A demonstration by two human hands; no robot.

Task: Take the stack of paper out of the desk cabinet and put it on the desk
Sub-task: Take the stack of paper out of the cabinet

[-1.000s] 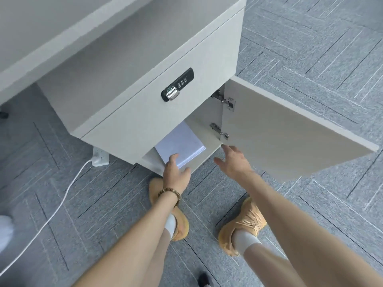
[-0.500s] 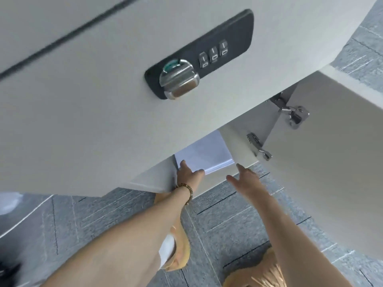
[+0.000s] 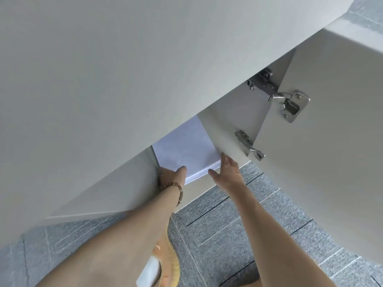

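The white stack of paper (image 3: 186, 149) lies on the floor of the desk cabinet (image 3: 234, 119), partly hidden behind the drawer front above it. My left hand (image 3: 171, 175), with a bead bracelet on the wrist, holds the stack's near left corner; the thumb lies on top and the fingers are hidden underneath. My right hand (image 3: 226, 170) is spread, fingertips touching the stack's near right corner and the thumb by its front edge. The desk top is out of view.
The pale drawer front (image 3: 124, 79) fills the upper view very close to the camera. The open cabinet door (image 3: 335, 154) stands at the right with two metal hinges (image 3: 290, 102). Grey carpet (image 3: 228, 224) and my orange shoe (image 3: 168, 264) lie below.
My head has dropped closer to the cabinet, so the lock has left the view. My right hand has moved left onto the stack's right corner. The left hand stays on the left corner.
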